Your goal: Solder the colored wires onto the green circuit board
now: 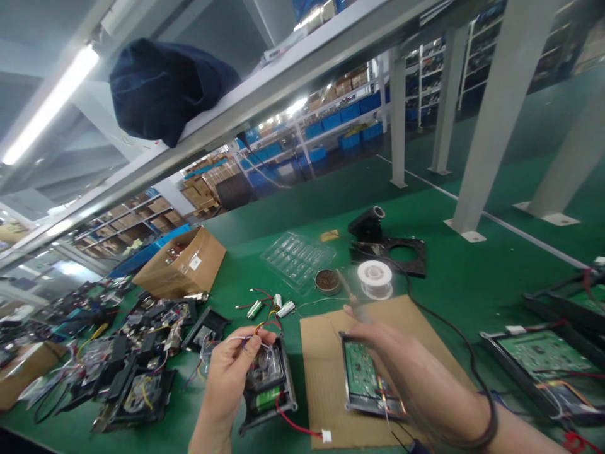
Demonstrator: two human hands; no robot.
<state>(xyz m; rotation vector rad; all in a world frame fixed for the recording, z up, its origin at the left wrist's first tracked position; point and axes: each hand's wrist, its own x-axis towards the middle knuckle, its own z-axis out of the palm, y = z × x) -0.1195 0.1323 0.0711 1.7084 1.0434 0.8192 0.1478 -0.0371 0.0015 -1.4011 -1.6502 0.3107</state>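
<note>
The cardboard sheet lies on the green desk, and I tell all places from it. Just left of the sheet is an open black case, with a green battery inside; its red lead reaches over the sheet's near left corner and ends in a white plug. The left hand is at the far left part of this case: its thumb and forefinger are pressed together, pinching thin wires. The right hand is above the sheet and blurred by motion; its fingers appear closed around a soldering iron, which points beyond the sheet's far edge, between a small round tin and a white spool. Under this hand, on the sheet, lies a second case with a green circuit board, partly covered by the forearm. Loose batteries with leads are beyond the sheet's far left corner.

In my judgement, the step in hand is wire joining by soldering, at the stage of preparing the iron or bringing it; I cannot tell which. The next move would call for wire ends held still and well exposed, the iron's tip placed exactly on them, and its black cable clear of the circuit board.
</note>
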